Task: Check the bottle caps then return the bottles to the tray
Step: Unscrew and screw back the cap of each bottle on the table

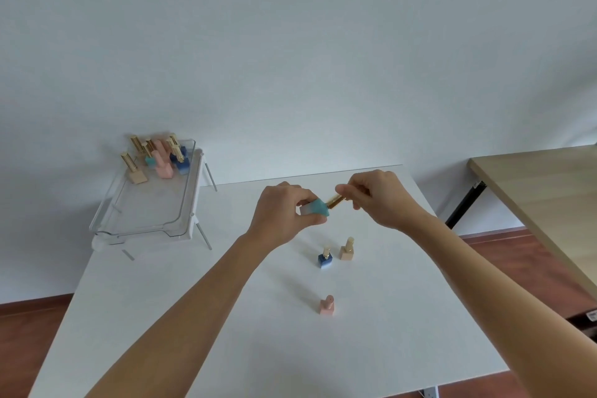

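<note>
Tray [106, 220]: clear, on a white stand at 10 o'clock on the bench [226, 317]; several bottles [161, 160] stand at its far end.
Left hand [284, 212]: grips the teal bottle [315, 207] by its body, above the bench, tipped sideways.
Right hand [378, 197]: fingers pinch that bottle's gold cap [336, 201].
Blue bottle [324, 258]: upright at bench centre.
Beige bottle [347, 249]: just beside the blue, at its 2 o'clock.
Pink bottle [327, 305]: upright at 6 o'clock of the pair.
</note>
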A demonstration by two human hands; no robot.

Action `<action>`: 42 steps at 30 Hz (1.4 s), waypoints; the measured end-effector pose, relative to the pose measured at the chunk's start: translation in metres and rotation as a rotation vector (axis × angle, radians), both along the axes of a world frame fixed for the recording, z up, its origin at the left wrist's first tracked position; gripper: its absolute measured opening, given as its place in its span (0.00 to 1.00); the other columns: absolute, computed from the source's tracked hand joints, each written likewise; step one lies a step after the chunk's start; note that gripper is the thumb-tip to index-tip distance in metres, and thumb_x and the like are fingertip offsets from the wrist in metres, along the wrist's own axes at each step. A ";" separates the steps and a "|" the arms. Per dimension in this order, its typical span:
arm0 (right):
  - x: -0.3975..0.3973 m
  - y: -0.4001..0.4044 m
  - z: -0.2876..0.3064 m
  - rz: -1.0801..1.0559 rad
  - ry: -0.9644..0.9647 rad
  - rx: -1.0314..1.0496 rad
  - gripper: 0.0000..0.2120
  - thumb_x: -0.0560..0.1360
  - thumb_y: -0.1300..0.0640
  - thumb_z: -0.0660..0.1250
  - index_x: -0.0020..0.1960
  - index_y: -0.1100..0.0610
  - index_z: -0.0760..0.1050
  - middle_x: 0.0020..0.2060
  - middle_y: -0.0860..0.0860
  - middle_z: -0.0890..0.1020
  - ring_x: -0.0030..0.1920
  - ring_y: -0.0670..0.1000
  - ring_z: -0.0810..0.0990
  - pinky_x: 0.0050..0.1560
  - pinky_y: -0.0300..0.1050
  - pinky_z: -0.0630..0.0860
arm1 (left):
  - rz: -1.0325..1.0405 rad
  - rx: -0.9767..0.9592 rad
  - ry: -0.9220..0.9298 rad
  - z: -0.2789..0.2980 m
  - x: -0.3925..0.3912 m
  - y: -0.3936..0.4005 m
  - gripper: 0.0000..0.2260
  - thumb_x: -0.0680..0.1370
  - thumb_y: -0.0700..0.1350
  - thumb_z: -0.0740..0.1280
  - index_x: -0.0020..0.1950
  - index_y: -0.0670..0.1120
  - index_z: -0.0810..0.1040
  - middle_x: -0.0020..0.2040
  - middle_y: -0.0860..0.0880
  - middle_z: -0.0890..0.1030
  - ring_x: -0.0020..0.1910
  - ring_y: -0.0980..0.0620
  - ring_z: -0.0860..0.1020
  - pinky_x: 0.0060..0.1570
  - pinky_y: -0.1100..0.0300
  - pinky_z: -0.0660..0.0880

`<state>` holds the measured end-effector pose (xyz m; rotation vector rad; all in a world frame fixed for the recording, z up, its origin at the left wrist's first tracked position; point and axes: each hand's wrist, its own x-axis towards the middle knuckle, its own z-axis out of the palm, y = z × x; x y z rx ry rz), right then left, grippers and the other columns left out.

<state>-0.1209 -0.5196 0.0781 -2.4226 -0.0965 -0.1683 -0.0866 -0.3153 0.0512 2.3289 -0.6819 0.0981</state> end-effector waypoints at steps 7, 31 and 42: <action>0.003 -0.002 -0.004 -0.065 0.014 0.006 0.17 0.76 0.43 0.65 0.40 0.56 0.77 0.28 0.50 0.81 0.29 0.46 0.72 0.31 0.34 0.68 | 0.015 -0.027 0.045 -0.003 0.004 -0.003 0.13 0.67 0.56 0.77 0.48 0.53 0.84 0.41 0.54 0.84 0.43 0.52 0.77 0.44 0.52 0.76; 0.011 -0.019 0.003 0.097 0.037 -0.065 0.06 0.74 0.47 0.70 0.48 0.47 0.79 0.38 0.42 0.83 0.39 0.41 0.77 0.36 0.31 0.70 | 0.006 -0.018 0.056 -0.003 0.013 -0.015 0.14 0.67 0.56 0.77 0.48 0.52 0.84 0.41 0.53 0.84 0.42 0.52 0.77 0.43 0.54 0.76; 0.015 -0.013 -0.006 0.021 0.141 -0.036 0.23 0.76 0.40 0.63 0.37 0.60 0.74 0.29 0.49 0.80 0.29 0.47 0.73 0.31 0.38 0.68 | -0.015 0.019 0.010 -0.004 0.010 -0.018 0.13 0.68 0.57 0.76 0.48 0.53 0.84 0.40 0.54 0.83 0.42 0.53 0.76 0.43 0.55 0.75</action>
